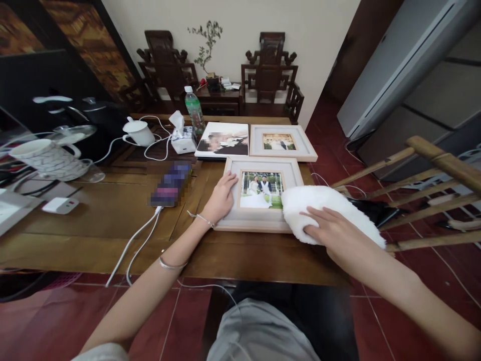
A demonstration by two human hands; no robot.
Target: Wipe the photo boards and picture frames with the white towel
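A light wooden picture frame (231, 220) with a wedding photo in a pale mat lies flat at the table's near right. My left hand (221, 198) grips its left edge, fingertips over the front border. At the frame's right side, my right hand (325, 225) is closed on a fluffy white cloth (334, 198). The cloth covers the frame's lower right corner and hangs past the table's edge. Just behind lie a second framed photo (263, 153) and a photo album (229, 128) with a picture on its cover.
Left of the frame is a phone (171, 185) with a white cable. A tissue box (184, 143), a green-labelled bottle (194, 110), a lidded white cup (139, 133) and a patterned mug (48, 158) stand farther left. A bamboo chair (424, 150) is at the right.
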